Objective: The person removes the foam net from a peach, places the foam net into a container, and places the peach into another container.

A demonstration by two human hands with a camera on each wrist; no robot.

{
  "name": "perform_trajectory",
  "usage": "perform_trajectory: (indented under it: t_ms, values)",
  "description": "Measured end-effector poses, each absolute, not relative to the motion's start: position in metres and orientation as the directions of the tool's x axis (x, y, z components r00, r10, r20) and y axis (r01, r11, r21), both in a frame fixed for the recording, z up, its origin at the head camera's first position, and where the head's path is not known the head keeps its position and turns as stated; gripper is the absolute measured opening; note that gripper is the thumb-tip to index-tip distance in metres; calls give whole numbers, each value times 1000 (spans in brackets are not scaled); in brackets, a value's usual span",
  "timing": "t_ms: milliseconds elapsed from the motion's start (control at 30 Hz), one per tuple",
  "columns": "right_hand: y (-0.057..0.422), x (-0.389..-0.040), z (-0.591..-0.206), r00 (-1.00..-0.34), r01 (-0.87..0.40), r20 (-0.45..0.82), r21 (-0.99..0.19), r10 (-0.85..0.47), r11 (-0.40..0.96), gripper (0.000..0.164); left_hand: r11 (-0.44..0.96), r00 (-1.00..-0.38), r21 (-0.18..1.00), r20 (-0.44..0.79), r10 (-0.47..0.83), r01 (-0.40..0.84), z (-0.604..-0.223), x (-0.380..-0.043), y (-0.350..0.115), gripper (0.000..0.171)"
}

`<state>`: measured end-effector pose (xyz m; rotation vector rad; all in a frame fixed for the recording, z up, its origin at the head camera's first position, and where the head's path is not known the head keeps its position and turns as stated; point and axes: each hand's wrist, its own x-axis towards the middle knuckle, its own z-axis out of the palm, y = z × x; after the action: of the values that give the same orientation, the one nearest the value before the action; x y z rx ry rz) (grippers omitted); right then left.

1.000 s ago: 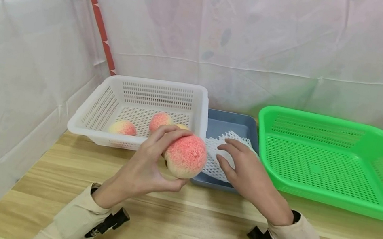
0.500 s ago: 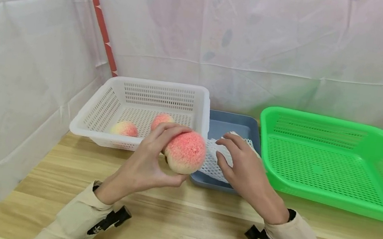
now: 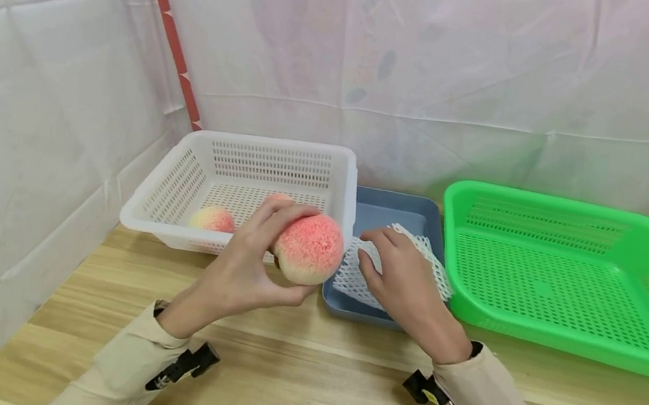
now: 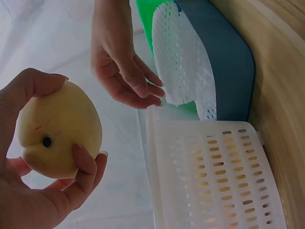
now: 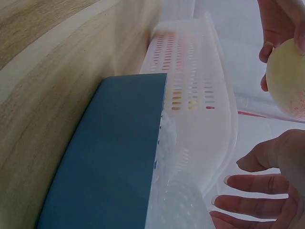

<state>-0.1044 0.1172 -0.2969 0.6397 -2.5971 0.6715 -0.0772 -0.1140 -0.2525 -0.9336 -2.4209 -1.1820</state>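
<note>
My left hand (image 3: 244,264) holds a peach (image 3: 311,252), pink above and cream below, up off the table by the white basket's near right corner. In the left wrist view the peach's pale side (image 4: 71,119) shows a crease and a small dark spot, with thumb and fingers around it. My right hand (image 3: 407,280) hovers with spread, slightly bent fingers over white foam netting (image 3: 357,280), which lies in a blue-grey tray (image 3: 399,204). Nothing shows between those fingers in the right wrist view. Whether any fingertip touches the netting, I cannot tell.
Left of the tray stands a white slotted basket (image 3: 171,229), with a pink-and-yellow peach (image 3: 215,219) inside and another (image 3: 280,197) partly behind my left hand. A green basket (image 3: 560,339) stands right of the tray. Behind everything hangs a pale cloth (image 3: 445,53).
The left hand and its peach have drifted slightly up and left. My right hand has shifted a little left over the netting, uncovering more netting on its right side.
</note>
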Motion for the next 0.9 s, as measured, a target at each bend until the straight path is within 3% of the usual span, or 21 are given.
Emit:
perform_trajectory:
  t_ms: [900]
  values:
    - [113, -115, -303, -884, -436, 358, -401, -300, 806, 25, 610, -806, 532, 448, 387, 588, -244, -104, -132, 79]
